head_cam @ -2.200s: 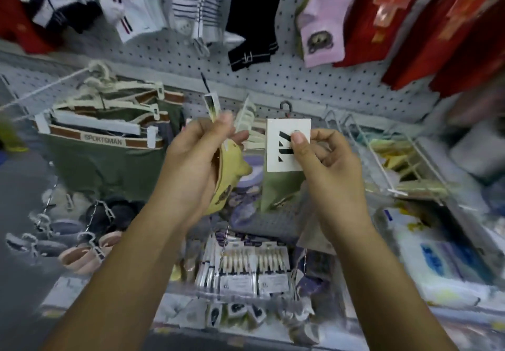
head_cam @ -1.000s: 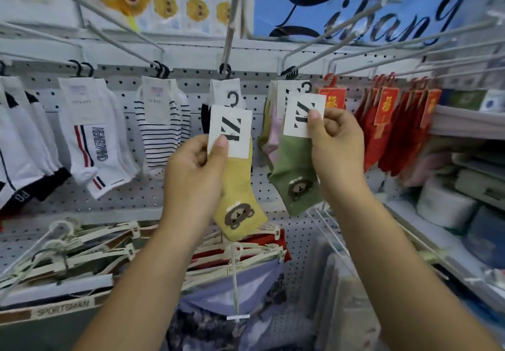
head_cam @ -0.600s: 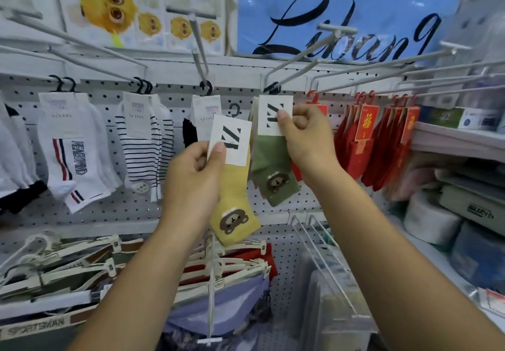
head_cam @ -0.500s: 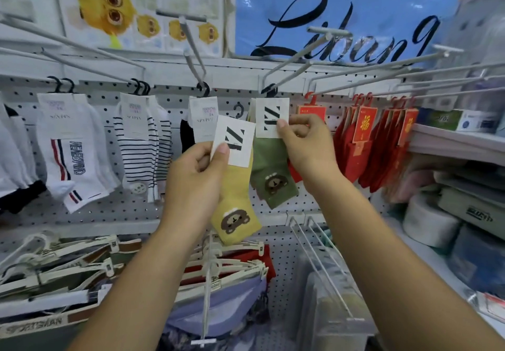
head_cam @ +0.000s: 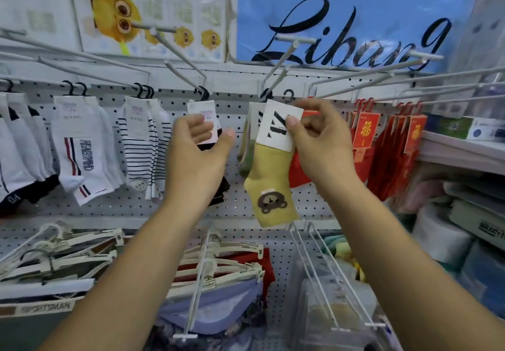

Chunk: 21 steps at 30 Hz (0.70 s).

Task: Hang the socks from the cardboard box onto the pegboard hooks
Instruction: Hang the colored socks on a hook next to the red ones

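A yellow sock (head_cam: 269, 186) with a bear face and a white card label hangs from my right hand (head_cam: 319, 143), which pinches the card's right edge. The sock's small black hanger hook (head_cam: 288, 95) sits just right of a white pegboard hook (head_cam: 278, 69); whether it is on a hook I cannot tell. Behind it a green sock (head_cam: 246, 156) hangs from that pegboard hook. My left hand (head_cam: 196, 156) is open and empty, in front of a black sock (head_cam: 218, 195) with a white label. The cardboard box is out of view.
White and striped socks (head_cam: 142, 148) hang along the pegboard (head_cam: 240, 115) to the left, red packets (head_cam: 388, 145) to the right. Long empty prongs stick out above. Hangers with underwear (head_cam: 213, 268) and a wire rack (head_cam: 328, 282) jut out below. A shelf (head_cam: 461, 154) holds boxes on the right.
The green sock left my right hand and now hangs on the hook. The yellow sock passed from my left hand to my right, and my left hand opened.
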Tool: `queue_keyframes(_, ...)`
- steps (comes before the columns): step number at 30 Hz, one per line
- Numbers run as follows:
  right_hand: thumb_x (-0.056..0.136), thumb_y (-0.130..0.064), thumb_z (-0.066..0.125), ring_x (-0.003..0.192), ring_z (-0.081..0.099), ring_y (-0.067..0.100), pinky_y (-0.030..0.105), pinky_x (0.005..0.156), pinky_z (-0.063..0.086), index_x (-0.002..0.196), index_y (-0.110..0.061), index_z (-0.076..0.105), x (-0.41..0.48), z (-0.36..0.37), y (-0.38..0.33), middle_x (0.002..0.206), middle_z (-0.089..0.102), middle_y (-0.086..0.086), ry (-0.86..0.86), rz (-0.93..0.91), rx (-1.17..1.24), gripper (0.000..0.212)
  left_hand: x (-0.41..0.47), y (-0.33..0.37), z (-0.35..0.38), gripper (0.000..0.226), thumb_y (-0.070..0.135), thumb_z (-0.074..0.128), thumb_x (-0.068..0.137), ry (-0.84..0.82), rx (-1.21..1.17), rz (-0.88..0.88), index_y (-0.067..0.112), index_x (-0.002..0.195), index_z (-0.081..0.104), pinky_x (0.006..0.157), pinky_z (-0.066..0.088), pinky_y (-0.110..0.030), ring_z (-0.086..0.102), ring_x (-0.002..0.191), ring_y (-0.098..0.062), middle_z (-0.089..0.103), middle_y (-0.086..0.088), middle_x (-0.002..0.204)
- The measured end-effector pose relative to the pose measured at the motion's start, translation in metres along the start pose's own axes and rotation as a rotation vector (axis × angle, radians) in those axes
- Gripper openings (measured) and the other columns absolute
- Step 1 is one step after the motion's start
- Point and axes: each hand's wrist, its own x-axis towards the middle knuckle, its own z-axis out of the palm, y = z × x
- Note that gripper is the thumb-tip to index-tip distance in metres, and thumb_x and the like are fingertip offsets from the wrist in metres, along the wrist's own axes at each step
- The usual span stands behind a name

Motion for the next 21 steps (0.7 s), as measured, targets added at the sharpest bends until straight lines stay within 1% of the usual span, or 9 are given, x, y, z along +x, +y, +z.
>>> queue_keyframes(3, 0.096, -0.018, 0.066, 0.082, 0.066, 0.02, 0.025, 0.069, 0.055, 0.117, -0.028, 0.062, 0.018, 0.001, -0.002, 0.091, 0.066, 0.01, -0.039, -0.054, -0.077, 0.023, 0.019, 0.004, -0.006, 0.053, 0.036, 0.075, 0.09, 0.112, 0.045, 0.116, 0.025, 0.133, 0.045, 0.102, 0.046, -0.025, 0.054, 0.121, -0.002, 0.054, 0.014, 0.131)
queue_keyframes(5, 0.096, -0.016, 0.066, 0.086, 0.066, 0.021, 0.023, 0.073, 0.055, 0.116, -0.029, 0.063, 0.024, 0.007, -0.004, 0.095, 0.066, 0.011, -0.092, -0.088, -0.104, 0.024, 0.027, 0.01, -0.006, 0.046, 0.034, 0.074, 0.091, 0.127, 0.064, 0.168, 0.028, 0.128, 0.048, 0.105, 0.046, -0.033, 0.053, 0.122, -0.001, 0.055, 0.016, 0.127)
queue_keyframes(7, 0.096, -0.016, 0.066, 0.081, 0.064, 0.017, 0.025, 0.072, 0.055, 0.116, -0.028, 0.064, 0.028, 0.013, -0.001, 0.093, 0.065, 0.006, -0.123, -0.108, -0.137, 0.023, 0.032, 0.012, -0.006, 0.036, 0.033, 0.073, 0.091, 0.106, 0.078, 0.187, 0.032, 0.12, 0.051, 0.103, 0.047, -0.035, 0.055, 0.121, 0.0, 0.059, 0.02, 0.121)
queue_keyframes(9, 0.096, -0.018, 0.066, 0.074, 0.06, 0.008, 0.021, 0.068, 0.052, 0.12, -0.027, 0.065, 0.03, 0.015, 0.004, 0.091, 0.063, -0.002, -0.115, -0.108, -0.162, 0.025, 0.033, 0.011, -0.006, 0.032, 0.032, 0.073, 0.092, 0.097, 0.082, 0.197, 0.032, 0.116, 0.052, 0.102, 0.049, -0.036, 0.057, 0.121, -0.001, 0.059, 0.025, 0.118)
queue_keyframes(11, 0.096, -0.02, 0.067, 0.072, 0.058, 0.001, 0.016, 0.065, 0.049, 0.12, -0.026, 0.066, 0.031, 0.014, 0.009, 0.091, 0.063, -0.005, -0.108, -0.109, -0.18, 0.025, 0.032, 0.006, -0.007, 0.034, 0.03, 0.071, 0.093, 0.089, 0.1, 0.199, 0.031, 0.121, 0.052, 0.102, 0.049, -0.036, 0.057, 0.122, -0.001, 0.058, 0.027, 0.118)
queue_keyframes(14, 0.095, -0.02, 0.069, 0.064, 0.054, -0.01, 0.007, 0.057, 0.044, 0.114, -0.021, 0.062, 0.03, 0.013, 0.011, 0.088, 0.058, -0.011, -0.093, -0.098, -0.173, 0.02, 0.026, 0.003, -0.007, 0.047, 0.028, 0.07, 0.094, 0.077, 0.126, 0.197, 0.028, 0.136, 0.049, 0.105, 0.046, -0.032, 0.054, 0.125, 0.002, 0.056, 0.024, 0.127)
queue_keyframes(17, 0.092, -0.022, 0.072, 0.069, 0.053, 0.0, 0.007, 0.06, 0.044, 0.11, -0.021, 0.056, 0.024, 0.01, 0.006, 0.095, 0.059, -0.001, -0.055, -0.073, -0.186, 0.024, 0.012, 0.001, -0.009, 0.054, 0.028, 0.069, 0.095, 0.056, 0.157, 0.166, 0.026, 0.144, 0.045, 0.109, 0.044, -0.035, 0.051, 0.128, 0.0, 0.053, 0.016, 0.14)
queue_keyframes(19, 0.091, -0.024, 0.074, 0.08, 0.055, 0.008, 0.007, 0.064, 0.043, 0.112, -0.02, 0.055, 0.011, 0.003, 0.004, 0.104, 0.058, 0.004, -0.041, -0.061, -0.225, 0.029, -0.004, -0.001, -0.012, 0.05, 0.028, 0.068, 0.096, 0.012, 0.198, 0.158, 0.025, 0.142, 0.049, 0.111, 0.043, -0.036, 0.051, 0.129, -0.002, 0.054, 0.015, 0.139)
queue_keyframes(21, 0.091, -0.026, 0.074, 0.091, 0.056, 0.012, 0.009, 0.071, 0.042, 0.115, -0.018, 0.056, -0.01, -0.009, 0.004, 0.109, 0.058, 0.002, -0.035, -0.09, -0.314, 0.031, -0.025, -0.005, -0.018, 0.047, 0.029, 0.068, 0.096, -0.052, 0.25, 0.16, 0.024, 0.14, 0.054, 0.11, 0.042, -0.031, 0.051, 0.129, -0.004, 0.057, 0.011, 0.139)
